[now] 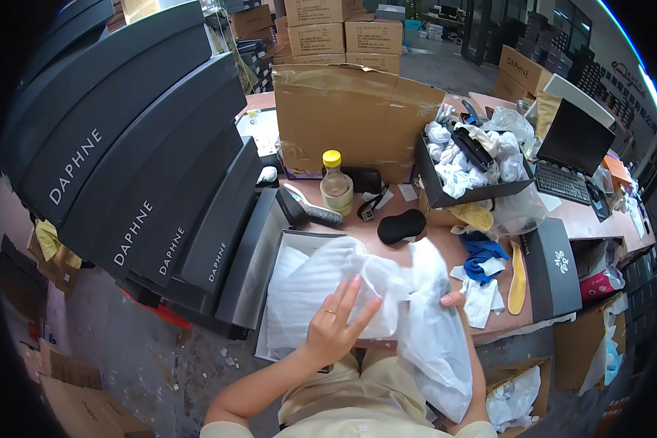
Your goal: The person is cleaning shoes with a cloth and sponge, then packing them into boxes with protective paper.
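An open shoe box (299, 241) lined with white tissue paper (306, 285) lies on the pink table in front of me. My left hand (336, 325) lies flat on the tissue with fingers spread. My right hand (454, 301) grips a white plastic bag (431, 328) that drapes over the box's right side and hangs past the table edge toward my lap. The black lid (248, 248) stands tilted along the box's left side.
A tall leaning stack of black shoe boxes (124, 146) fills the left. Behind the box are a yellow-capped bottle (336, 182), a black insole (401, 226), a cardboard carton (350, 117) and a black box of crumpled paper (467, 160). Blue cloth (482, 255), a yellow insole (517, 281), a black box (551, 266) and a keyboard (562, 182) lie right.
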`<state>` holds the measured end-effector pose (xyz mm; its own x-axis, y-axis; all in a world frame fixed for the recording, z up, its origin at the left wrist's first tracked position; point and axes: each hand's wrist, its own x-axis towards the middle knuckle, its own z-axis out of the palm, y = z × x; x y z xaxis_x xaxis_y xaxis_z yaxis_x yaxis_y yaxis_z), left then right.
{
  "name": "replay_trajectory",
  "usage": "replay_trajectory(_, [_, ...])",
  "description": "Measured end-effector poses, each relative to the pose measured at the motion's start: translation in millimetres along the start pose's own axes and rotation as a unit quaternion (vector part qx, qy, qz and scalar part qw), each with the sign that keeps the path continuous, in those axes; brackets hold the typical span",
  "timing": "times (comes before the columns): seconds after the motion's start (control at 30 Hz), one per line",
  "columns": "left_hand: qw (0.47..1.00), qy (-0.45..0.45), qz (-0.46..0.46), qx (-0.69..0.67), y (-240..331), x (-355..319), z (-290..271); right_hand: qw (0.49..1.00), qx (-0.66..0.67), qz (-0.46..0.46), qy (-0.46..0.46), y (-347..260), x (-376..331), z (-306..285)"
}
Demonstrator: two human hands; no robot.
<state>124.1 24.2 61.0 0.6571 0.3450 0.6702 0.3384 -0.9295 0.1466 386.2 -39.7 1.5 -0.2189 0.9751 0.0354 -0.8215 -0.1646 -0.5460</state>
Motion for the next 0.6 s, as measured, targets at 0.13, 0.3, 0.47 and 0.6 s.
replay_trajectory(0.13, [0.998,0.005,0.063,0.018,-5,-22,-17,0.996,-0.082,-0.017,0.004,-39,1,15])
replay_trajectory(0.3, [0.963,0.02,0.145,0.224,-20,-34,-16,0.997,-0.06,-0.023,0.036,-43,10,26])
replay_trajectory(0.47, [0.951,0.122,0.15,0.24,-32,22,-8,0.997,0.007,-0.04,0.063,-16,21,23])
replay_trajectory(0.6, [0.963,0.221,0.106,0.115,-35,52,-39,0.997,0.019,-0.034,0.072,-10,32,20])
